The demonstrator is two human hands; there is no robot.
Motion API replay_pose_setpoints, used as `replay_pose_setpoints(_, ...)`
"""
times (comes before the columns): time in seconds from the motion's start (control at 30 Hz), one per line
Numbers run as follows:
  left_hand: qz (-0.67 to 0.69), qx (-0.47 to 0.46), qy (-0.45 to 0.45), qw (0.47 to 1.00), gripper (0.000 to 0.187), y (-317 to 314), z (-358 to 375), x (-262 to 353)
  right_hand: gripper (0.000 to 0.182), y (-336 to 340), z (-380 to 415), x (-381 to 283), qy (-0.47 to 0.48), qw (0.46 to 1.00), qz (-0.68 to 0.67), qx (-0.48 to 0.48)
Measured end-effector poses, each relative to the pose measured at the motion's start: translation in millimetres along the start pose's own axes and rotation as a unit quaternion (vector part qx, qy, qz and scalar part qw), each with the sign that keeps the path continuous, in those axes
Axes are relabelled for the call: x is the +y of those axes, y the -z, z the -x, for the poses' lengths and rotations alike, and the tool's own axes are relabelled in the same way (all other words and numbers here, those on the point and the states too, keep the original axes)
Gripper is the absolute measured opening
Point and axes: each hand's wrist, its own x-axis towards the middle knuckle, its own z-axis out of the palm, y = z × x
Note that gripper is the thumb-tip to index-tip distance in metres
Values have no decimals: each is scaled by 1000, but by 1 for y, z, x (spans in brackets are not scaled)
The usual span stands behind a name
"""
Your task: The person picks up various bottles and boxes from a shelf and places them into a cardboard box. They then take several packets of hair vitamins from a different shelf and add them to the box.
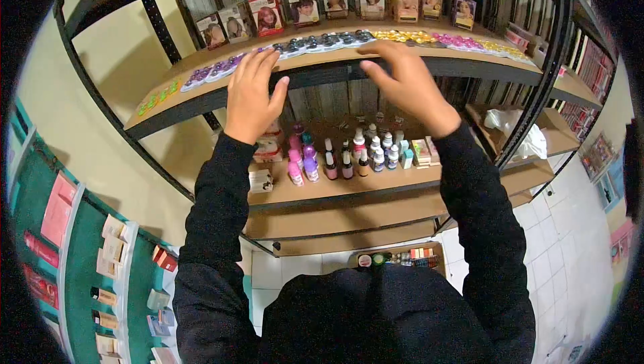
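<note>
My left hand point(256, 92) is held up at the front edge of the upper shelf point(315, 69), fingers stretched out and thumb apart. Its fingertips overlap the row where purple capsule packs point(213, 72) meet dark capsule packs point(315, 43). Farther right, my right hand point(410, 82) is open too, its fingers slightly bent and the thumb spread. Those fingers reach over the shelf edge by the dark packs and the yellow capsule packs point(402, 37). Pink capsule packs point(457, 42) continue the row to the right; green ones point(157, 98) lie at its left end.
Hair colour boxes point(304, 7) stand upright behind the row. Below, a shelf carries several small bottles point(310, 168) and cartons point(421, 153). A black metal post point(550, 62) rises at right, near a white plastic bag point(516, 133). A box of goods point(399, 257) sits on the floor.
</note>
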Motion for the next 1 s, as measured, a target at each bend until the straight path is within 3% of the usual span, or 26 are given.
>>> replay_pose_setpoints(0.17,-52,-49,-14,997,44,-14,-5,-8,37,-55,-35,4,22,984,176,-22)
replay_pose_setpoints(0.37,-78,-115,25,990,46,-22,-4,-12,47,-78,-45,12,-4,969,243,-49)
replay_pose_setpoints(0.47,-77,-91,14,993,46,-22,-2,-11,45,-72,-39,7,15,970,235,-64)
replay_pose_setpoints(0.57,-76,-78,13,994,46,-22,-2,-8,41,-76,-32,15,60,973,223,-5)
replay_pose_setpoints(0.67,-69,-72,14,995,45,-24,0,-5,28,-68,-26,9,67,974,217,7)
replay_pose_setpoints(0.77,-33,24,2,999,37,-13,2,9,15,-56,-19,-1,84,973,215,25)
replay_pose_setpoints(0.8,58,25,49,997,34,-10,7,15,14,-54,-17,0,97,972,210,33)
replay_pose_setpoints(0.87,237,27,141,961,28,-7,17,30,17,-50,-13,3,122,971,200,49)
replay_pose_setpoints(0.9,362,38,191,912,22,-19,26,34,17,-47,-10,1,131,970,193,69)
replay_pose_setpoints(0.93,473,-35,262,841,26,-17,34,44,18,-44,-7,-2,141,969,185,89)
replay_pose_setpoints(1.0,610,-93,349,705,35,-16,38,62,19,-38,1,-11,151,964,180,127)
